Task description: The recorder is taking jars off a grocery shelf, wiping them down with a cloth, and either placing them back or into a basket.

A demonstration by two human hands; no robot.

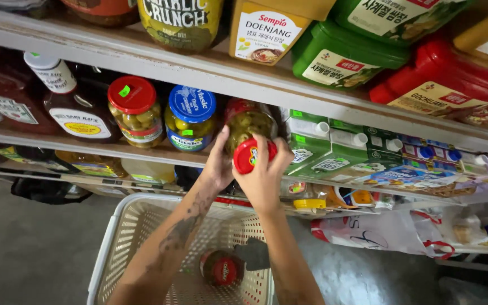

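Note:
Both my hands grip a glass jar of green pickled slices (pixel 248 125) with a red lid (pixel 251 155), tilted with the lid toward me at the shelf's front edge. My left hand (pixel 219 164) wraps the jar's left side. My right hand (pixel 266 175) cups the lid end from below and from the right. Directly below my forearms is a white perforated plastic basket (pixel 121 229). Inside it lie a red-lidded jar (pixel 222 270) and a dark item (pixel 254 253).
On the same shelf stand a red-lidded pickle jar (pixel 135 110), a blue-lidded pickle jar (pixel 190 117), dark sauce bottles (pixel 66 101) at left and green cartons (pixel 323 144) at right. Green and red tubs (pixel 345 53) fill the shelf above. Bags (pixel 379 231) lie low at right. Grey floor lies at left.

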